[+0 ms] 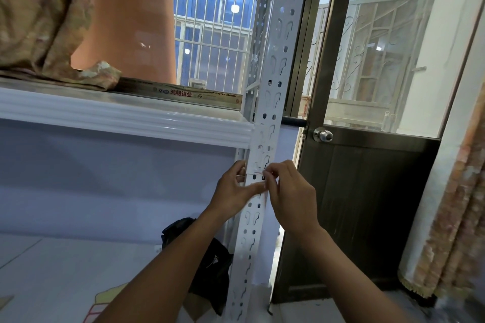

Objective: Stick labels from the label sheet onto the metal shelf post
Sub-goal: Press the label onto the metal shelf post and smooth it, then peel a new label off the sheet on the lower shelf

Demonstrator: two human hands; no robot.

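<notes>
The white perforated metal shelf post [273, 78] runs from top centre down to the bottom of the head view. Both hands meet on it just below the white shelf beam. My left hand [233, 191] wraps the post's left edge, its thumb lying across the front. My right hand [291, 191] pinches a small white label with a red edge [258, 172] against the post's front face at the fingertips. The label is mostly hidden by fingers. No label sheet is in sight.
A white shelf beam [126, 118] meets the post at the left, with folded cloth [42, 16] and a long printed box [183, 93] on top. A dark door with a round knob [323, 136] stands just right of the post. A black bag [210, 257] lies below.
</notes>
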